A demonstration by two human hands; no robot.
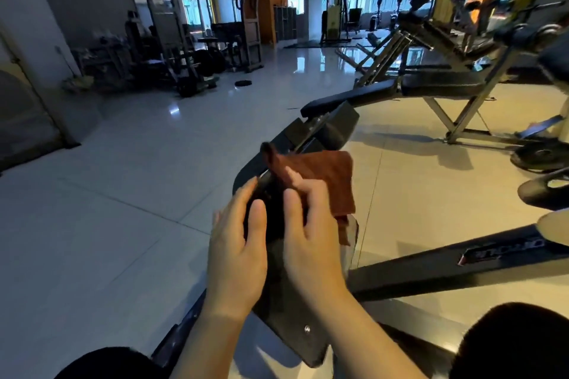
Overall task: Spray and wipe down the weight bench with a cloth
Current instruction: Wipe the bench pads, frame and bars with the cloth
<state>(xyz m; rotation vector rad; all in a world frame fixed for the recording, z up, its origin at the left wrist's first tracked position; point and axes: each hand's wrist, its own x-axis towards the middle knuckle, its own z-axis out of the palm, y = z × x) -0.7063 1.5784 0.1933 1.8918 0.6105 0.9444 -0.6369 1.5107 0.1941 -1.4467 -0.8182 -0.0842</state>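
A rust-brown cloth [320, 177] hangs folded over the black weight bench [326, 129], which runs away from me down the middle of the view. My right hand [311, 243] pinches the cloth's near edge between thumb and fingers. My left hand [238, 249] lies beside it with straight fingers, its fingertips touching the bench's dark frame just left of the cloth. No spray bottle is in view.
A second black bench [440, 86] on a grey metal frame stands at the right. A black floor bar with red lettering [462, 264] crosses the lower right. A weight plate [535, 157] lies on the tiled floor. Racks and machines [184, 49] fill the far left.
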